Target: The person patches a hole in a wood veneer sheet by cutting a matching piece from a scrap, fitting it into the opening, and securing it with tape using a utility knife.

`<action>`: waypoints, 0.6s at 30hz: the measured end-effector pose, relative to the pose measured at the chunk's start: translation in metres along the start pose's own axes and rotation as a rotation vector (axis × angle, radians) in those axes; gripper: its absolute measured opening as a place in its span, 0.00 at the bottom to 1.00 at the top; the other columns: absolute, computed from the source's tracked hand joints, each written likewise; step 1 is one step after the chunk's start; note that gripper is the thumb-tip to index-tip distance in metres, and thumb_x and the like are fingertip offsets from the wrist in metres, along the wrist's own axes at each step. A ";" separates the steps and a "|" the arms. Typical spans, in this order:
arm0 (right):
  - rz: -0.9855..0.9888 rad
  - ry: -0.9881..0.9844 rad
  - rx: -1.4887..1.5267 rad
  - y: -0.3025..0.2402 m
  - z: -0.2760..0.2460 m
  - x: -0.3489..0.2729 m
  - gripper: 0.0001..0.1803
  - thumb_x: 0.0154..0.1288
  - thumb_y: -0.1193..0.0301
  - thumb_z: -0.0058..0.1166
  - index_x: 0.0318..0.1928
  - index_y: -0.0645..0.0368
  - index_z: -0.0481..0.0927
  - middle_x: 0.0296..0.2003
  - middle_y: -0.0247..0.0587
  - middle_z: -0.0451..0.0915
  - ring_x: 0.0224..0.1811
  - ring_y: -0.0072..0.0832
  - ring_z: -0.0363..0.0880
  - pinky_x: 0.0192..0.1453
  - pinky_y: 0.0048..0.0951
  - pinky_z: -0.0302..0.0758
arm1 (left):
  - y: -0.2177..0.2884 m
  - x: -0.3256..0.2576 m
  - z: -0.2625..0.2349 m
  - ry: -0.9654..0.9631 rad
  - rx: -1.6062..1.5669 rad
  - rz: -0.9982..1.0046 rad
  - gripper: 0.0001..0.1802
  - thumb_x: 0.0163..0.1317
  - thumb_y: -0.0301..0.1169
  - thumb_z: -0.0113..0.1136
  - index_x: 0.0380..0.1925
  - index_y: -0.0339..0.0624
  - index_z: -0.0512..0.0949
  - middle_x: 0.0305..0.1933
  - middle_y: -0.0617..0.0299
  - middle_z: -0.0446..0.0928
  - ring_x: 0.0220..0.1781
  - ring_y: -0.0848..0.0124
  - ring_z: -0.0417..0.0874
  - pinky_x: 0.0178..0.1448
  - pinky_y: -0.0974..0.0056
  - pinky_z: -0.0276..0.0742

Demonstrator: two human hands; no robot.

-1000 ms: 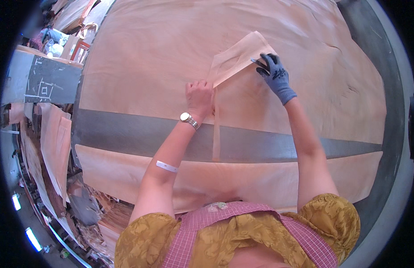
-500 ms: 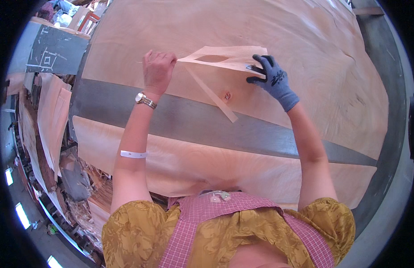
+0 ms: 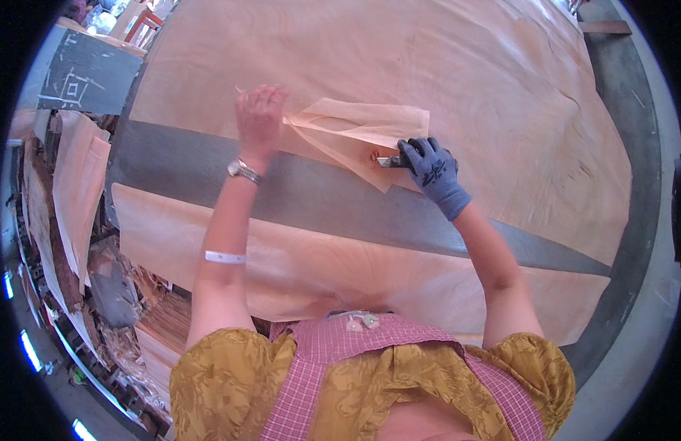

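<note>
My left hand (image 3: 261, 121), bare and smeared by motion, is closed at the pointed left end of a loose piece of thin wood veneer (image 3: 377, 121). A thin sliver pokes out beyond its fingertips. In a grey-blue glove with dark fingertips, my right hand (image 3: 432, 170) grips a utility knife (image 3: 388, 162), its short blade pointing left. The blade is just below the loose piece, beside a dark knot in the large veneer sheet (image 3: 502, 95). A narrow veneer strip (image 3: 377, 182) slants out from under the piece, overhanging the sheet's near edge.
A dark grey tabletop (image 3: 179, 162) shows between the large sheet and a second veneer sheet (image 3: 340, 264) nearer my body. Veneer offcuts (image 3: 79, 191) and scraps are heaped at the left. A grey panel with pale markings (image 3: 87, 73) stands at the upper left.
The loose piece has come toward me and now partly covers the narrow strip. My right hand with the knife has moved nearer and slightly left, off the piece's right end.
</note>
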State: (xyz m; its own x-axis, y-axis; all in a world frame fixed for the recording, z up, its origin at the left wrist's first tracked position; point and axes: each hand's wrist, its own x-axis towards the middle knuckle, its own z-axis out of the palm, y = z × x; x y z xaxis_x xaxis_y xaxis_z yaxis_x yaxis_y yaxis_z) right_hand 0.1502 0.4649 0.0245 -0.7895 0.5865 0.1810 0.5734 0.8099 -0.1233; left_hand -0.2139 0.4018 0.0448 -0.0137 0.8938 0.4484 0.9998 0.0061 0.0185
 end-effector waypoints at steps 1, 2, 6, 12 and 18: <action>0.017 -0.015 -0.007 -0.005 0.004 -0.005 0.22 0.57 0.66 0.58 0.54 0.49 0.77 0.46 0.36 0.77 0.45 0.34 0.79 0.39 0.37 0.80 | 0.017 -0.007 0.001 0.079 0.035 0.012 0.12 0.56 0.26 0.61 0.42 0.50 0.82 0.48 0.63 0.81 0.56 0.64 0.78 0.66 0.52 0.64; 0.039 -0.029 -0.014 -0.010 0.008 -0.012 0.22 0.58 0.65 0.57 0.54 0.49 0.77 0.46 0.36 0.77 0.45 0.34 0.79 0.39 0.37 0.80 | 0.040 -0.013 -0.005 0.019 -0.104 0.044 0.14 0.56 0.26 0.60 0.44 0.49 0.82 0.50 0.62 0.80 0.58 0.64 0.77 0.67 0.53 0.64; 0.072 -0.070 0.003 -0.032 0.007 -0.018 0.22 0.58 0.66 0.56 0.55 0.52 0.77 0.45 0.37 0.77 0.45 0.35 0.79 0.40 0.38 0.81 | 0.101 -0.035 -0.015 -0.116 -0.399 0.022 0.13 0.58 0.29 0.60 0.44 0.46 0.82 0.50 0.61 0.81 0.57 0.65 0.77 0.64 0.54 0.65; 0.130 -0.115 0.006 -0.051 0.011 -0.020 0.20 0.59 0.65 0.55 0.53 0.53 0.77 0.45 0.40 0.76 0.46 0.37 0.79 0.41 0.37 0.81 | 0.119 -0.053 -0.001 -0.139 -0.383 -0.102 0.12 0.60 0.34 0.62 0.43 0.45 0.82 0.49 0.63 0.81 0.54 0.66 0.77 0.61 0.55 0.65; 0.241 -0.072 0.251 -0.056 -0.018 -0.007 0.14 0.70 0.64 0.51 0.51 0.55 0.76 0.45 0.42 0.76 0.46 0.44 0.78 0.41 0.42 0.79 | 0.127 -0.056 0.003 -0.100 -0.313 -0.129 0.13 0.61 0.36 0.62 0.44 0.46 0.82 0.50 0.62 0.80 0.52 0.64 0.77 0.62 0.55 0.65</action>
State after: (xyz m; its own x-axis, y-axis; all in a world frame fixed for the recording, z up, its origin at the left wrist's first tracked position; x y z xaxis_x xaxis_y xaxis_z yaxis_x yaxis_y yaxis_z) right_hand 0.1278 0.4154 0.0481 -0.6567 0.7526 0.0490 0.6805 0.6193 -0.3917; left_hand -0.0862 0.3545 0.0191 -0.1227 0.9342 0.3349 0.9371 -0.0020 0.3490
